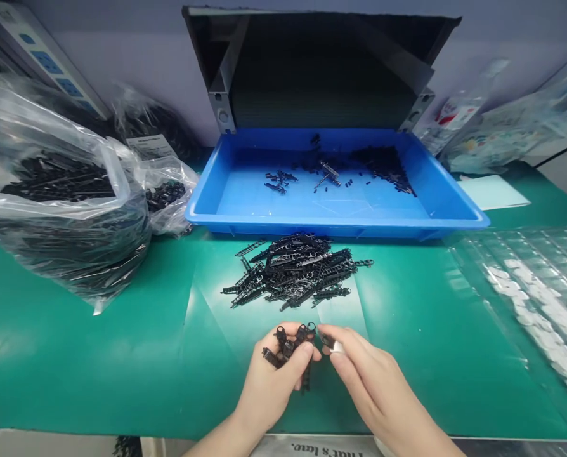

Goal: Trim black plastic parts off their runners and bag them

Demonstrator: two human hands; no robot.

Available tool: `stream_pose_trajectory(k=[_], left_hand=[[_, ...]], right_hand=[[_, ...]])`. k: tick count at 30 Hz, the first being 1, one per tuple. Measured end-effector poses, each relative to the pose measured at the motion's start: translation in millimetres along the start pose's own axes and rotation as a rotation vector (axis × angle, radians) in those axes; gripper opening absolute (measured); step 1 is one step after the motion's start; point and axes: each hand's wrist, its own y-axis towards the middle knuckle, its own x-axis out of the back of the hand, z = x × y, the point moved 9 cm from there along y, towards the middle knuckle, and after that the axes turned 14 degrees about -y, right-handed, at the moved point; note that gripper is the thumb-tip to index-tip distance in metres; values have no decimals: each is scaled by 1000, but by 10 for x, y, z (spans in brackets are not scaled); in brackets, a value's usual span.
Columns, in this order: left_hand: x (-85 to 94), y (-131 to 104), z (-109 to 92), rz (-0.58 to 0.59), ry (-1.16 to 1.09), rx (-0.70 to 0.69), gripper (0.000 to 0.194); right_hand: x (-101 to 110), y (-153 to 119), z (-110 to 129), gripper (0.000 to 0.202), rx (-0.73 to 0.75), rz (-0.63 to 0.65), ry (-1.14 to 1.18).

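My left hand [276, 374] is closed round several black ladder-like plastic strips [281, 343] with small rings at their ends. Close beside it, my right hand [364, 368] pinches a small black piece with a white part [333, 344] between thumb and fingers. The fingertips of both hands almost meet; whether the pieces touch, I cannot tell. Just beyond the hands lies a loose pile of similar black strips [297, 270] on the green mat [407, 292].
Behind the pile stands a blue tray [264, 219] with scattered black pieces. A clear plastic bag [97, 254] full of black parts is at left, a smaller bag [172, 190] beside it. At right lie a clear compartment tray [550, 254] with white pieces and some paper [495, 190].
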Motion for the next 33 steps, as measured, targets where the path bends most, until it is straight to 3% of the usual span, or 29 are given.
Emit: stream_pose_trajectory(k=[6,11,14,26,33], left_hand=[[13,36,119,69,43,124,19],[29,19,35,25,172,93,12],[48,0,-8,-44,202,88,13],[36,3,37,-49,213,137,15],[38,14,3,-66,235,97,14]], right_hand=[[-16,-10,71,34,113,64,-109],[-32,14,101,35,184,114,-241],[-27,22,109,35,203,102,-296],[16,23,118,34,280,75,-351],[-3,23,106,36,228,21,-320]])
